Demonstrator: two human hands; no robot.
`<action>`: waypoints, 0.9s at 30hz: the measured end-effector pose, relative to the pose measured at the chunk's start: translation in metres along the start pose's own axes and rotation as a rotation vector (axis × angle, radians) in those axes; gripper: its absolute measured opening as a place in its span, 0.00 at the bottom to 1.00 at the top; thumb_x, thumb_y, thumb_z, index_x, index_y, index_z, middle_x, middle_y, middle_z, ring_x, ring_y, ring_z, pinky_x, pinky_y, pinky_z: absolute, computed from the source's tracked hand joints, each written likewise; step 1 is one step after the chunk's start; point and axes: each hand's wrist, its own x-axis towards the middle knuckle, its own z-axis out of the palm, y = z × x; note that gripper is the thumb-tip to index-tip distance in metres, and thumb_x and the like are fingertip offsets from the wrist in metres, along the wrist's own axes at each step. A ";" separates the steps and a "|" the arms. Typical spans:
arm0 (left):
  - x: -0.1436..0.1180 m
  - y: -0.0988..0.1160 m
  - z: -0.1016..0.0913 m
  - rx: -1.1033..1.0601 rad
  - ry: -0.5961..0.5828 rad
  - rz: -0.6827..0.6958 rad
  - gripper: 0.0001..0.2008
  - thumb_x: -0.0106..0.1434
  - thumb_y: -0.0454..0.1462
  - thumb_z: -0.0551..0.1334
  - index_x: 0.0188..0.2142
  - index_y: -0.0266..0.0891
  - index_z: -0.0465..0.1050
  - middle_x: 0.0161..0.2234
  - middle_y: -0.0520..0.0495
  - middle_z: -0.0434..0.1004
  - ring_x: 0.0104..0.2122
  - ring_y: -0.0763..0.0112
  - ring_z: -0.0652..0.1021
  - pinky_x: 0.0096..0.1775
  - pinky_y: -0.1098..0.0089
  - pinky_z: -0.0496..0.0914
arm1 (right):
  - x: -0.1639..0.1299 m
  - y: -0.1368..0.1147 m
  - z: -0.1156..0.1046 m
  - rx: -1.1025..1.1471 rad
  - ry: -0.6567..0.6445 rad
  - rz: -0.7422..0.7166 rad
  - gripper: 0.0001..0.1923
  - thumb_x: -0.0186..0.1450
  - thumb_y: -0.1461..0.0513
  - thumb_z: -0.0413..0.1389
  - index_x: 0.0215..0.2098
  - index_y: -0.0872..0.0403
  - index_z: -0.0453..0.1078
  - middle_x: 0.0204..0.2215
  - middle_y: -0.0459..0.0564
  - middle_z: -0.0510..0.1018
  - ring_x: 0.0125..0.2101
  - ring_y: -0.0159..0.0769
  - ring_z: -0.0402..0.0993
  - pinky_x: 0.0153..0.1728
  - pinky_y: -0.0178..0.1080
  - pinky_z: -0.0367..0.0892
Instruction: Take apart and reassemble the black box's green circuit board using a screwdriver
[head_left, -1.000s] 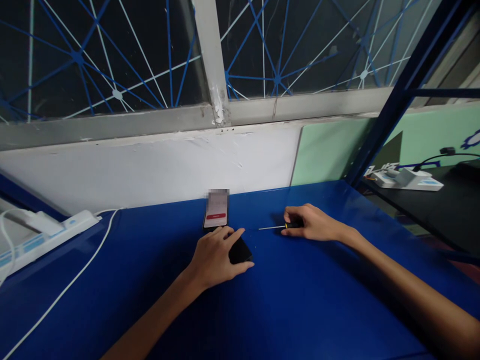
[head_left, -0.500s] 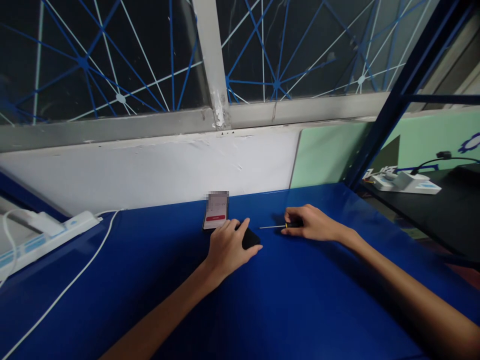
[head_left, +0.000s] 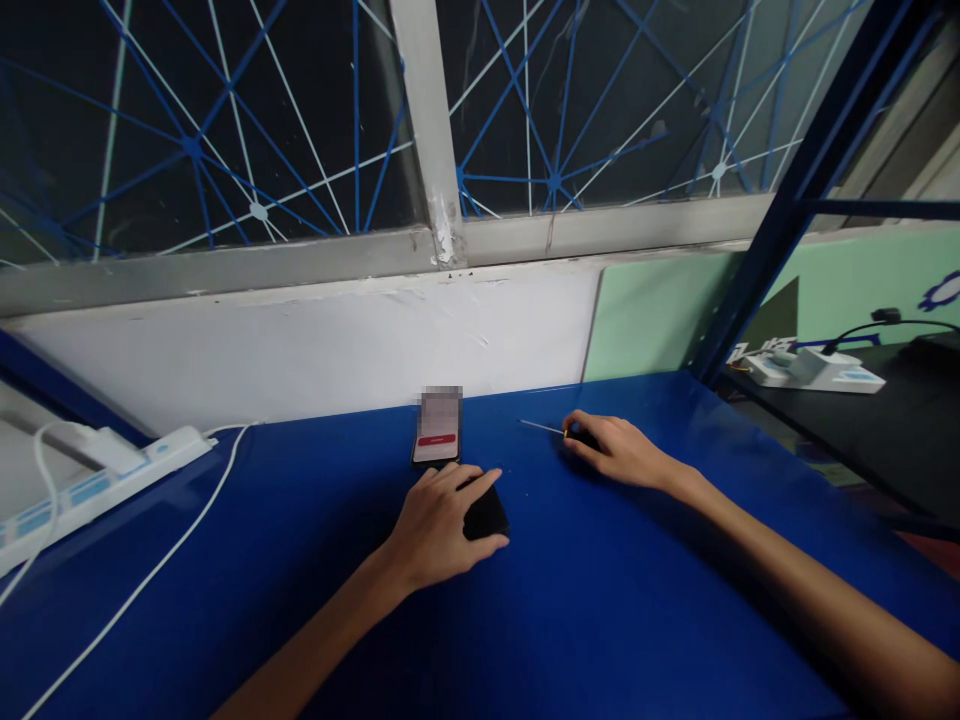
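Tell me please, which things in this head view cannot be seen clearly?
- Black object: the left hand covers most of it; its kind cannot be told.
- Screwdriver: the right hand hides its handle; only the thin shaft shows.
- Phone: the screen's top is blurred, the text too small.
- Power strip: cut off by the left edge.

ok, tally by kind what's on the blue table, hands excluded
Phones with lit screen: 1
Small black objects under the left hand: 1
Screwdrivers in the right hand: 1
White power strips: 1
White cables: 1
Total: 5
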 end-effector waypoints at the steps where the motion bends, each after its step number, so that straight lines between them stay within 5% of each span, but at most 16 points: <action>1: 0.000 0.000 -0.001 -0.009 -0.014 0.015 0.34 0.54 0.47 0.69 0.58 0.43 0.65 0.51 0.42 0.74 0.47 0.53 0.74 0.46 0.53 0.70 | 0.000 0.001 0.004 -0.015 0.014 -0.006 0.11 0.69 0.59 0.47 0.48 0.53 0.64 0.37 0.52 0.77 0.33 0.38 0.72 0.32 0.37 0.59; 7: 0.001 0.001 -0.001 -0.039 -0.054 0.024 0.35 0.56 0.45 0.69 0.60 0.43 0.62 0.54 0.42 0.72 0.50 0.52 0.72 0.50 0.51 0.66 | 0.001 0.003 0.021 -0.247 0.059 0.053 0.16 0.68 0.60 0.47 0.53 0.54 0.63 0.43 0.54 0.75 0.33 0.38 0.74 0.29 0.36 0.60; 17: -0.001 -0.001 0.012 0.024 0.079 0.095 0.33 0.61 0.47 0.65 0.62 0.42 0.58 0.57 0.40 0.69 0.55 0.52 0.70 0.53 0.51 0.65 | 0.000 0.001 0.029 -0.366 0.151 -0.001 0.18 0.70 0.52 0.46 0.51 0.53 0.65 0.39 0.53 0.74 0.36 0.41 0.73 0.29 0.37 0.63; 23: -0.039 -0.029 0.003 0.206 0.201 0.124 0.31 0.61 0.46 0.64 0.61 0.38 0.61 0.57 0.36 0.67 0.56 0.47 0.69 0.54 0.48 0.64 | -0.003 -0.011 0.023 -0.407 0.257 -0.031 0.25 0.68 0.45 0.46 0.52 0.54 0.65 0.42 0.59 0.73 0.42 0.49 0.71 0.33 0.43 0.70; 27: -0.060 -0.049 0.004 0.221 0.242 0.118 0.25 0.63 0.45 0.63 0.58 0.39 0.66 0.54 0.38 0.71 0.52 0.51 0.72 0.50 0.52 0.68 | -0.006 -0.047 0.021 -0.308 0.297 -0.217 0.32 0.66 0.43 0.48 0.57 0.56 0.63 0.49 0.62 0.71 0.47 0.51 0.69 0.45 0.50 0.69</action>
